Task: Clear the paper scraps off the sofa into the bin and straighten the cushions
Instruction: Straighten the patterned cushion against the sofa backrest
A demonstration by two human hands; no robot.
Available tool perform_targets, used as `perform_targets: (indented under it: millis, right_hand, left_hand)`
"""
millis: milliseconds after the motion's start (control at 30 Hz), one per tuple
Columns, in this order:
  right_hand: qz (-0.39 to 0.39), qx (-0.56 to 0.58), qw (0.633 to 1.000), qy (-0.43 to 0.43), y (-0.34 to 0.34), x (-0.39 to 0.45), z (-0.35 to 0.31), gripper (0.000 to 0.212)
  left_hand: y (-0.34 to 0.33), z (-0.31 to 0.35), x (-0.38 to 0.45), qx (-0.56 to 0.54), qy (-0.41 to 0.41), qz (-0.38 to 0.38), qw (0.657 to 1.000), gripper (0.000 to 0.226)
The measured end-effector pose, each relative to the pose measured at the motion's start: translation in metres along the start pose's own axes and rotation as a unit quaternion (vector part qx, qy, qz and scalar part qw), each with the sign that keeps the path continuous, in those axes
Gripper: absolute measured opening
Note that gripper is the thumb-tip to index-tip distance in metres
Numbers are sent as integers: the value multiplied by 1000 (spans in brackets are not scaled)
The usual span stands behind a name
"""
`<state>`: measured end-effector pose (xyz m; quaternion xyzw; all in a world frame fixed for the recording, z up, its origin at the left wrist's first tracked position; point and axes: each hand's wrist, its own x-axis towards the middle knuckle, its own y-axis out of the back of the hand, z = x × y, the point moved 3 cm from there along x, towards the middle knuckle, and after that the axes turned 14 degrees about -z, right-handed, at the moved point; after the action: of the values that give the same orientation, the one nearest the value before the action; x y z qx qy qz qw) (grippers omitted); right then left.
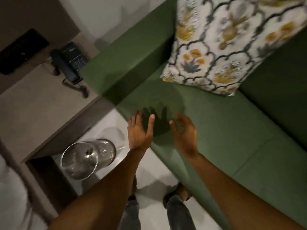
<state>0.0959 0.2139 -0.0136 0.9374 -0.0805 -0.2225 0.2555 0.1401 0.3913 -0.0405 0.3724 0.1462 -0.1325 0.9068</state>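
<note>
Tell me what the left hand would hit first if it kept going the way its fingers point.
Probably the green sofa seat: the left hand points across bare fabric toward the armrest. Nothing else shows in between, though depth is unclear.

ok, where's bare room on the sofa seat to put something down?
Open seat of the sofa runs from the left hand and right hand rightward, below the patterned cushion. The back corner is taken by that cushion. On the floor, the bin fills the gap beside the sofa's end.

Green sofa (232, 130): patterned cushion (224, 44) on seat.
</note>
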Motion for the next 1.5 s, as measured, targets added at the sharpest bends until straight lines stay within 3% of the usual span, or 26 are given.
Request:
perform_targets:
  millis: [133,267,433,600,700,833,1000,1167,1333,1367,1500]
  right_hand:
    - [118,31,993,-6,85,31,22,59]
    - [229,109,967,-10,139,58,22,90]
    - [227,203,952,-32,165,95,7,107]
    - [210,263,941,-26,165,129,1,116]
    - [210,305,929,-21,165,140,4,124]
    - [229,324,918,-18,170,131,16,119]
    - [299,327,896,-2,185,90,40,92]
    - [332,342,878,-41,193,60,56,86]
    - [329,339,876,-96,204,16,76,100]
    - [324,343,874,-113,201,13,80,104]
    - [313,344,870,-167,188,-3,94,102]
  left_hand:
    - [-48,85,47,-74,-29,-4,997,79]
    - [-60,141,90,-174,19,30,984,108]
    - [-43,173,142,-274,11,17,962,122]
    - [-29,194,183,-378,-27,-112,919,108]
    - [-32,208,187,-367,-54,-114,922,104]
    - [-47,217,178,-339,-77,-104,932,98]
    - [-61,245,180,-249,-118,-207,939,94]
    - [-83,262,174,-215,-113,-261,934,98]
    - [-93,264,124,-215,-152,-248,932,85]
    - [-97,251,118,-213,-132,-250,935,87]
    - [-122,182,63,-116,93,-323,935,119]
